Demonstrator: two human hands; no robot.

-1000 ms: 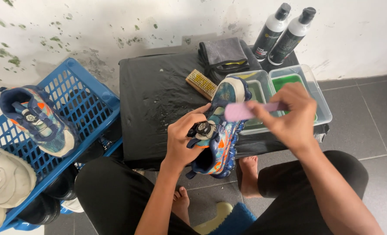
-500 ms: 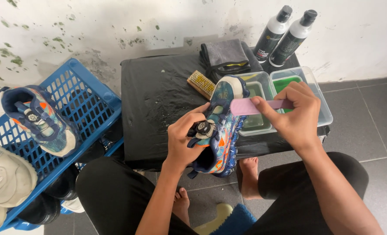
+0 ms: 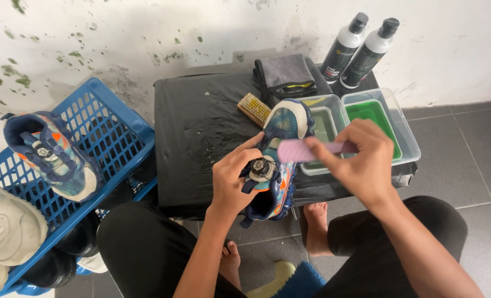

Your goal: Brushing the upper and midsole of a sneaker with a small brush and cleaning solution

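Landmark: low black wet-looking surface (image 3: 201, 143) against the stained white wall.

Left of the surface: blue plastic lattice crate (image 3: 107, 138), tilted, with a second blue-orange patterned sneaker (image 3: 52, 157) lying on it; a cream shoe (image 3: 5, 226) at its lower left end, dark shoes under it.

At the right end of the surface: clear plastic two-compartment tub (image 3: 405, 138), green liquid in the right half, paler in the left. Behind the tub, at the back right corner of the surface: two black-and-white bottles with black caps (image 3: 358, 52). Back middle of the surface: folded grey cloth (image 3: 284, 74), and just in front of it a small wooden scrub brush (image 3: 255, 108).

Front edge of the surface, held above it: blue-orange patterned sneaker with a round dial closure (image 3: 275, 160), toe pointing away toward the tub. Left hand (image 3: 234, 179) grips it around the midfoot, thumb near the dial, fingers wrapped and clenched on the upper. Right hand (image 3: 361, 160) pinches a pink plastic-handled brush (image 3: 303, 150), fingers closed on the handle, head lying across the sneaker's forefoot.

Handling guess: sneaker is light, upper soft and giving, sole stiffer, likely wet and a bit slippery. Best hold is midfoot or heel, or a hand inside the opening. Dial is a small hard part, avoid levering on it.
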